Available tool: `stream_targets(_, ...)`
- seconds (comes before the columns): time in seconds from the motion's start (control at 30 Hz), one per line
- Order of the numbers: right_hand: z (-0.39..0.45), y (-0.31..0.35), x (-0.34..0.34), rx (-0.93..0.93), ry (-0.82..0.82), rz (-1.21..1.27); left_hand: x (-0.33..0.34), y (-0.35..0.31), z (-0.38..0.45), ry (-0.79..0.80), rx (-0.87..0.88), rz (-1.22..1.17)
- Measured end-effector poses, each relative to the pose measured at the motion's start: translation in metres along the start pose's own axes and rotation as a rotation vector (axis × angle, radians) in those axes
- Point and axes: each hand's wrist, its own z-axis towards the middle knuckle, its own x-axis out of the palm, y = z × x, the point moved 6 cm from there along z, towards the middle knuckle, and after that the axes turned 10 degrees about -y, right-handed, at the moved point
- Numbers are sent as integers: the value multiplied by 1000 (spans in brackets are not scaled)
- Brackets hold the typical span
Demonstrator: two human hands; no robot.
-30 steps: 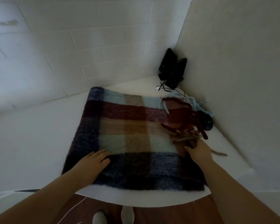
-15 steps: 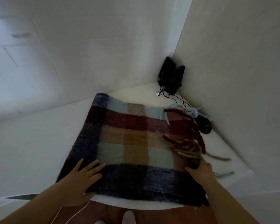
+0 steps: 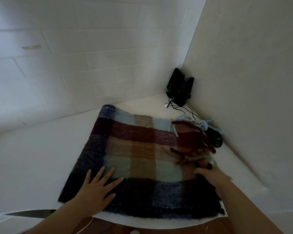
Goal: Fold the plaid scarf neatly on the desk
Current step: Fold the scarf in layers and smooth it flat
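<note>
Pressing flat on the plaid scarf [image 3: 139, 159], my left hand [image 3: 96, 188] has its fingers spread wide and its palm down on the near left corner, over the dark navy band and just reaching the pale green square. It grips nothing. My right hand [image 3: 210, 176] sits at the scarf's right side, a little blurred, fingers curled down among the fringe [image 3: 193, 146] — I cannot tell whether they pinch any strands or only rest on them. Dark nails show at the fingertips.

The scarf lies as a folded, roughly square pad on the white tabletop [image 3: 32, 157], its near edge running along the tabletop's front rim. Bands of navy, maroon, tan and light blue cross it. Maroon and tan tassels lie flopped back onto the top layer on the right, and a few light blue tassels [image 3: 203, 123] trail off the far right corner toward the wall.

Past those tassels a dark round object [image 3: 216, 137] rests on the tabletop, partly hidden under the fringe — what it is I cannot make out. Farther back in the corner stand two black upright devices [image 3: 179, 86] with thin black cables [image 3: 186, 109] running from them toward the scarf. White brick wall [image 3: 91, 56] lies beyond, a plain panel [image 3: 252, 73] to the right.
</note>
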Motion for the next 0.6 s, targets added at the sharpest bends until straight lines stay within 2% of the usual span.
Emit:
stream_targets(0.07,-24,46,12,-173,47,75,2,-10,3,0,41,-99)
stream_targets(0.17,-71,112,58,-402,199,105,-12,1,4,1,-73,-391)
stream_targets(0.2,-86,128,78,-454,230,65,-18,12,5,-60,-145,-607)
stream_targets(0.27,-114,151,120,-532,244,-17,-36,46,4,-206,-396,-1099)
stream_targets(0.33,-140,162,164,-615,264,-67,-45,75,-6,-246,-628,-1508)
stream_targets(0.37,-150,160,189,-626,311,-88,-47,83,-13,-223,-700,-1623)
stream_targets(0.43,-163,143,240,-564,488,-162,-40,98,-22,-202,-787,-1765)
stream_targets(0.5,-172,113,278,-486,653,-363,-36,104,-36,-229,-864,-1845)
stream_targets(0.6,-178,87,297,-596,829,-563,-24,115,-43,-221,-954,-1807)
